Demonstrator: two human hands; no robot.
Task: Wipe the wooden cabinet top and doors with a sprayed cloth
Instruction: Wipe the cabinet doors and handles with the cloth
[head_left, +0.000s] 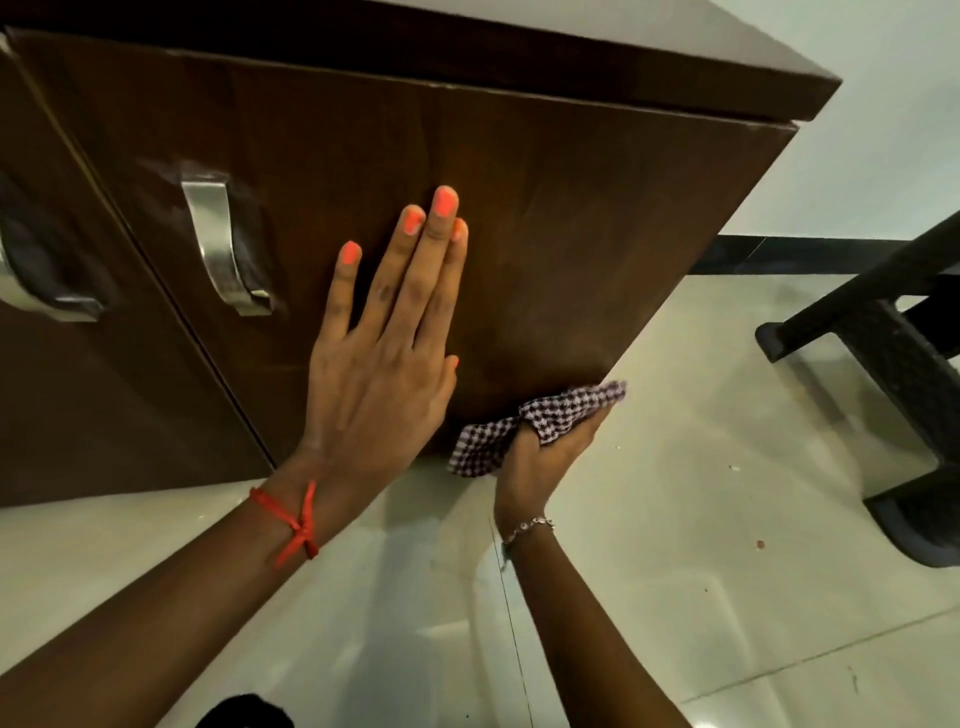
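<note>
A dark brown wooden cabinet fills the upper left, and its right door (571, 218) faces me. My left hand (384, 343) lies flat on this door with straight fingers, right of a curved metal handle (221, 249). My right hand (540, 457) grips a purple-and-white checked cloth (550, 415) and holds it against the door's bottom right edge, just above the floor. The cabinet top (623, 31) shows only as a narrow strip at the upper edge.
A second metal handle (31, 291) sits on the left door. Pale glossy floor tiles (675, 571) spread below and to the right. A black chair's legs (893, 364) stand at the right, close to the cabinet corner. A white wall is behind.
</note>
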